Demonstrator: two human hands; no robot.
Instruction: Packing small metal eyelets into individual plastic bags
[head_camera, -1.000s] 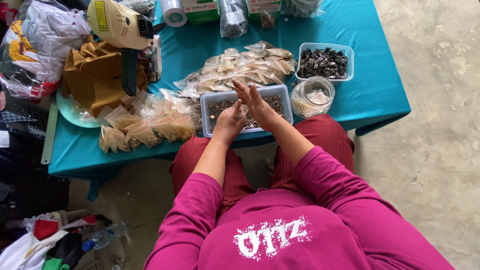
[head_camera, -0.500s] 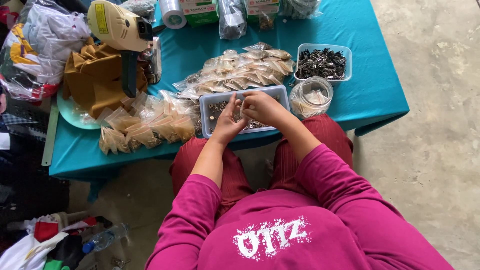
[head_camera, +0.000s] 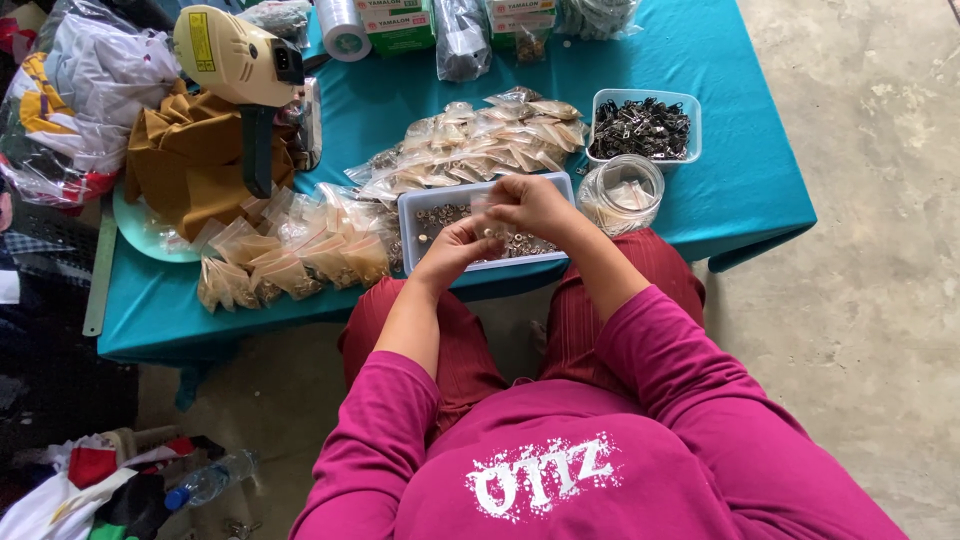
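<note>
**Both hands meet over the tray at the front edge of the table**

The left hand (head_camera: 455, 245) and the right hand (head_camera: 530, 203) are together above the tray (head_camera: 415, 205), which stands at the front edge of the table (head_camera: 740, 190), probably so that small parts fall back into it. The right hand pinches a small clear bag (head_camera: 487, 206) by its top; the left hand is curled under it, and I cannot tell if it grips something. The tray holds small metal parts (head_camera: 440, 218), too small to name. Filled bags (head_camera: 290, 260) lie in piles to the left of the tray and behind it. A jar (head_camera: 622, 192) stands to its right, a tub (head_camera: 642, 128) with dark pieces behind the jar. The far edge of the table is cut off
</note>
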